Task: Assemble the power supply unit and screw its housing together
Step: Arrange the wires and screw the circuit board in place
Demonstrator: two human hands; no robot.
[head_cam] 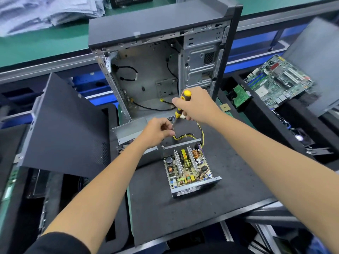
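Note:
The open power supply base (190, 188) lies on the black foam mat (183, 213), its circuit board with heat sinks and coils exposed. Its grey metal cover (128, 130) rests just behind, to the left. A yellow and black cable bundle (185, 136) runs from the board toward the back. My right hand (197, 105) grips a yellow and black screwdriver (180, 107), tip pointing down. My left hand (157, 132) pinches the screwdriver's shaft near the tip, above the cover. Whether a screw sits on the tip is hidden.
An empty computer case (156, 70) stands open behind the mat. A dark side panel (64, 129) leans at the left. A motherboard (278, 79) and a smaller green board (240, 97) lie at the right. Folded bags (42, 11) sit far left.

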